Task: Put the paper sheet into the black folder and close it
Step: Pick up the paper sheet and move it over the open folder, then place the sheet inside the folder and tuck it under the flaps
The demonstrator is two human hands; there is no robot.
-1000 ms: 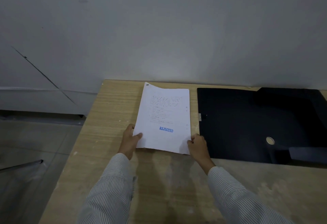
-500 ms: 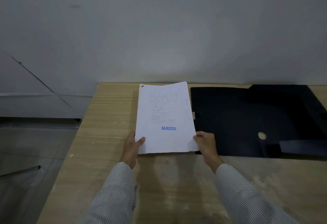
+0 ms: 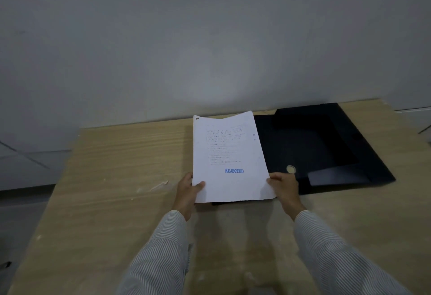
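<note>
A white paper sheet (image 3: 229, 157) with small print and a blue "REJECTED" stamp is held up above the table. My left hand (image 3: 189, 191) pinches its lower left corner and my right hand (image 3: 284, 186) grips its lower right corner. The black folder (image 3: 326, 145) lies open and flat on the table, to the right of the sheet; the sheet covers the folder's left edge. A round metal snap (image 3: 291, 169) sits on the folder near my right hand, and inner flaps fold in at its far and near right corners.
The wooden table (image 3: 112, 178) runs up to a pale wall behind. Its left edge drops to a grey floor (image 3: 21, 178). Small pale scuffs (image 3: 161, 185) mark the tabletop left of my left hand.
Both hands have carried the sheet to the right, from beside the folder to over its left edge, and lifted it a little.
</note>
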